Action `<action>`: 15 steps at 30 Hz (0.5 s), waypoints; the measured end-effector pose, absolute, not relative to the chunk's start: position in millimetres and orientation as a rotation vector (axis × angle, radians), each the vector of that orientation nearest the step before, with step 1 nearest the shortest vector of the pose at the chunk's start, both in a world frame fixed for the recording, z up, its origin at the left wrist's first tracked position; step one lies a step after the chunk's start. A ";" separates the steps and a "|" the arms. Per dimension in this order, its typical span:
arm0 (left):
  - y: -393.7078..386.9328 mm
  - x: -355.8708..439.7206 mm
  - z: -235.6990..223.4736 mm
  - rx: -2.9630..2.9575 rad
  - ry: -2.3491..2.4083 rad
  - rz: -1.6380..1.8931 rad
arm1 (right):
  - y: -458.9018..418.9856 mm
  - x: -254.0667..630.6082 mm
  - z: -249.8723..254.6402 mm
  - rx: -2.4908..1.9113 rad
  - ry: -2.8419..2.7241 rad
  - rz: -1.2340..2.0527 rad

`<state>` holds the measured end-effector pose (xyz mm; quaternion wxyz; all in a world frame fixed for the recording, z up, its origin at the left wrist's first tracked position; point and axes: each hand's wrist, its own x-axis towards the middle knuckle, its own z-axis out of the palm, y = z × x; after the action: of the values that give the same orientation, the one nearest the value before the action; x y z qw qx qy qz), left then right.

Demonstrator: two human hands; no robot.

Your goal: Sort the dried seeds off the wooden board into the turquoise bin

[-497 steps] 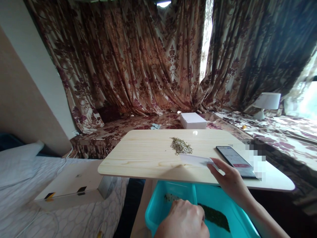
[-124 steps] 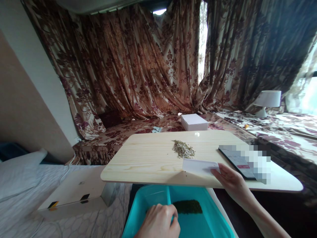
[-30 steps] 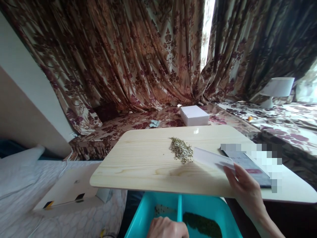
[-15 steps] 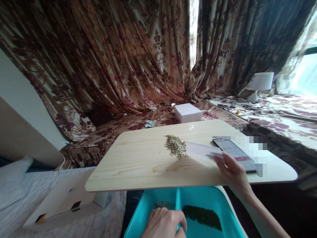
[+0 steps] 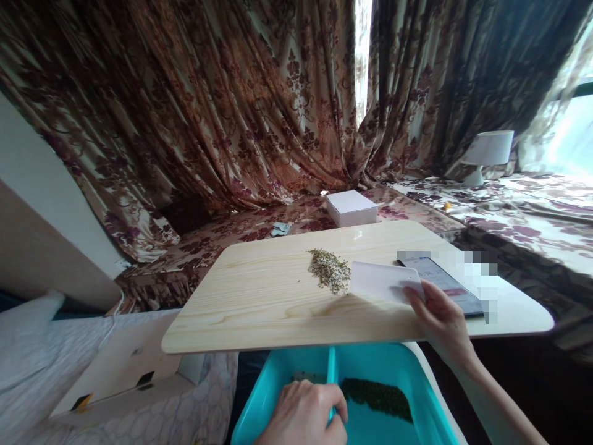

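Bed, lower left of frame: pale quilted cover, with a flat white box (image 5: 125, 377) lying on it.
Left hand (image 5: 306, 417), bottom centre: fingers curled closed over the divider wall of the teal bin (image 5: 417, 395), gripping it.
Teal bin, bottom centre: sits below the near edge of the wooden board (image 5: 259, 296); dark green seeds (image 5: 377, 395) lie in the compartment right of the divider.
Seed pile (image 5: 330, 272), centre: small loose heap on the board, just left of the white card (image 5: 382, 281).
Right hand (image 5: 440, 318), right of centre: pinches the right end of the white card; the card's left edge is just beside the pile; contact cannot be judged.
Phone (image 5: 445, 284), right: flat on the board, just behind the right hand.
Small white box (image 5: 351, 208), upper centre: on patterned fabric beyond the board.
White lamp (image 5: 486, 151), upper right: against the curtains.
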<state>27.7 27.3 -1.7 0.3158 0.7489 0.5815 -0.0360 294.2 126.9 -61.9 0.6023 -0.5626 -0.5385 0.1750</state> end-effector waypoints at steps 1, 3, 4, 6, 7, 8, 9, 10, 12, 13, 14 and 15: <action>26.7 25.4 -1.7 1.963 1.537 -0.090 | 127.6 293.9 -61.3 -1.302 -1.242 0.409; 25.1 19.2 -2.2 1.936 1.560 -0.073 | 128.8 293.2 -60.4 -1.294 -1.245 0.427; 24.2 15.6 -2.8 1.922 1.577 -0.063 | 129.1 292.9 -60.0 -1.288 -1.253 0.439; 22.4 8.6 -4.6 1.900 1.616 -0.046 | 129.0 292.6 -59.0 -1.275 -1.279 0.466; 21.8 5.7 -5.6 1.892 1.634 -0.041 | 128.7 292.7 -58.6 -1.268 -1.295 0.481; 21.2 3.4 -6.6 1.888 1.649 -0.037 | 128.2 293.0 -58.2 -1.261 -1.311 0.498; 20.9 1.8 -7.3 1.885 1.659 -0.032 | 127.9 293.5 -58.2 -1.254 -1.322 0.513; 20.6 0.9 -7.6 1.883 1.666 -0.028 | 127.7 294.3 -58.6 -1.249 -1.332 0.526; 20.2 0.9 -6.7 1.882 1.669 -0.019 | 128.5 296.8 -61.2 -1.237 -1.338 0.533; 20.0 1.5 -5.6 1.881 1.668 -0.013 | 129.6 298.2 -63.3 -1.231 -1.338 0.529; 19.7 2.1 -4.2 1.880 1.666 -0.012 | 131.0 299.7 -65.8 -1.227 -1.337 0.522; 19.5 2.7 -2.7 1.880 1.664 -0.015 | 132.6 300.9 -68.2 -1.225 -1.334 0.514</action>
<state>2.7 19.5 -2.7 0.3101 0.7118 0.6302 -0.0058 300.9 132.6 -68.2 0.5886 -0.5259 -0.5729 0.2207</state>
